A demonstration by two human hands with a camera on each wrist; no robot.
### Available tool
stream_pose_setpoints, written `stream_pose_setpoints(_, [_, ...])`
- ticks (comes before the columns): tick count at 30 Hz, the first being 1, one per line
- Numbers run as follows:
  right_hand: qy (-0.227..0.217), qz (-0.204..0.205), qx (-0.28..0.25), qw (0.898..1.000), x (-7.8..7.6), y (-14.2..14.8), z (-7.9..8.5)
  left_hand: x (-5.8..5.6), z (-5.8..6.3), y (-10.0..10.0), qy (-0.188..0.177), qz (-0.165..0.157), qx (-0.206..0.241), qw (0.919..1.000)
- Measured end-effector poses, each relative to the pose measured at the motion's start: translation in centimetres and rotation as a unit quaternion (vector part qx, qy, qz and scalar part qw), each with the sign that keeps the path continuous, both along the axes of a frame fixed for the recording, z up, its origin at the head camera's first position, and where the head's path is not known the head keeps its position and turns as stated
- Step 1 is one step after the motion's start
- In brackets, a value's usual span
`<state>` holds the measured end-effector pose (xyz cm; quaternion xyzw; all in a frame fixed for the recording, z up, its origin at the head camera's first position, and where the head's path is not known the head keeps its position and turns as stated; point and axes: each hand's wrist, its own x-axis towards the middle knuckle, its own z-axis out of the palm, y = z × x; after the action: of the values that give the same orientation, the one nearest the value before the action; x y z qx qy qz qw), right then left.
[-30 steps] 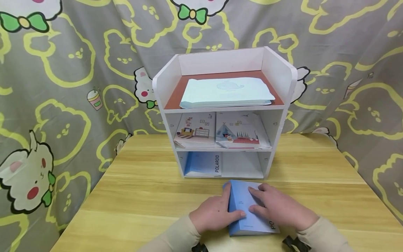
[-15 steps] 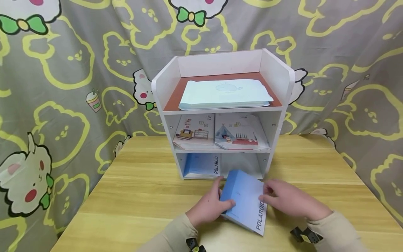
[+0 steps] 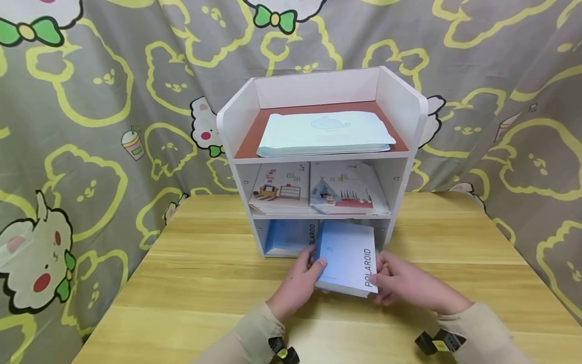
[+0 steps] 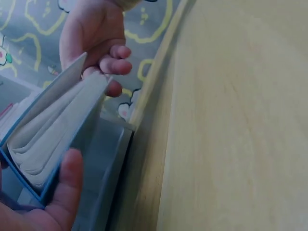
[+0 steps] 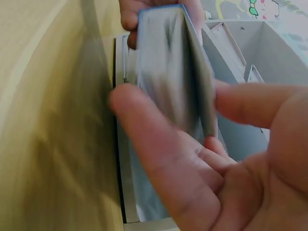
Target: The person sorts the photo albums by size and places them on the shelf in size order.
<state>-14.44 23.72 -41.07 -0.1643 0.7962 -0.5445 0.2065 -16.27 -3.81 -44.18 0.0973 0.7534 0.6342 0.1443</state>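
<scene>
A blue-and-white photo album (image 3: 343,253) lettered POLAROID is lifted off the table, its far end at the opening of the shelf's bottom right compartment. My left hand (image 3: 295,284) grips its blue spine side, thumb on the cover and fingers beneath. My right hand (image 3: 406,284) holds the opposite edge near the lettering, with the thumb (image 5: 255,103) against a cover. The page edges (image 4: 45,137) show between slightly spread covers in the left wrist view. A matching blue album (image 3: 288,236) lies in the bottom left compartment.
The white shelf unit (image 3: 237,136) stands on the wooden table (image 3: 195,273). Its middle level holds two illustrated books, one left (image 3: 283,187) and one right (image 3: 341,189). A pale whale-printed item (image 3: 327,134) lies on top. A patterned curtain (image 3: 168,91) hangs behind.
The album has risen off the table, turned, and moved forward to the bottom right compartment. Both hands have moved from lying on its cover to gripping its two sides.
</scene>
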Motion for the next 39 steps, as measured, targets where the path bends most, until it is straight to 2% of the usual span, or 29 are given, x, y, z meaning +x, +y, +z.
stream_pose_setpoints(3, [-0.009,-0.017,-0.008,1.0,-0.3,0.2,-0.1,-0.3,0.1,0.3,-0.01,-0.021,-0.01,0.9997])
stream_pose_setpoints(5, [-0.008,-0.032,-0.013,0.999,-0.6,0.5,-0.3,-0.5,0.2,0.7,-0.004,-0.033,-0.033,0.9989])
stream_pose_setpoints(9, [-0.008,-0.09,-0.039,0.995,-1.2,1.0,-0.4,-1.0,0.5,1.5,0.01,-0.056,-0.071,0.9959])
stream_pose_setpoints(13, [-0.007,-0.133,-0.054,0.99,-1.7,1.5,-0.3,-1.5,0.4,2.2,0.003,-0.063,-0.071,0.9955])
stream_pose_setpoints(15, [-0.007,-0.136,-0.054,0.989,-1.8,1.7,-0.4,-1.6,0.3,2.4,0.01,-0.059,-0.068,0.9959])
stream_pose_setpoints(19, [-0.005,-0.127,-0.051,0.991,-2.1,1.9,-0.5,-1.8,-0.1,2.5,0.051,-0.048,-0.106,0.992])
stream_pose_setpoints(24, [-0.007,-0.084,-0.033,0.996,-2.2,2.0,-1.3,-1.8,-0.3,2.2,0.096,-0.054,-0.19,0.9756])
stream_pose_setpoints(27, [0.01,-0.059,0.006,0.998,-2.2,1.9,-1.6,-1.6,0.1,1.8,0.134,-0.07,-0.262,0.9532])
stream_pose_setpoints(28, [0.017,-0.06,0.027,0.998,-2.1,1.9,-1.7,-1.5,0.3,1.7,0.147,-0.077,-0.285,0.9441])
stream_pose_setpoints(30, [0.061,-0.067,0.093,0.991,-1.8,1.8,-1.4,-1.3,0.9,1.4,0.175,-0.086,-0.336,0.9215])
stream_pose_setpoints(32, [0.117,-0.08,0.17,0.975,-1.5,1.9,-0.8,-0.9,1.6,1.3,0.203,-0.091,-0.381,0.8974])
stream_pose_setpoints(33, [0.147,-0.087,0.209,0.963,-1.3,1.9,-0.3,-0.7,2.0,1.2,0.218,-0.093,-0.399,0.8857])
stream_pose_setpoints(36, [0.236,-0.103,0.294,0.92,-0.6,1.9,0.9,0.1,3.3,1.0,0.28,-0.108,-0.45,0.8409])
stream_pose_setpoints(37, [0.257,-0.1,0.302,0.912,-0.3,1.9,1.2,0.5,3.8,1.0,0.302,-0.119,-0.465,0.8236])
stream_pose_setpoints(39, [0.283,-0.084,0.307,0.905,0.0,1.5,1.7,1.0,4.3,0.9,0.34,-0.151,-0.485,0.7911])
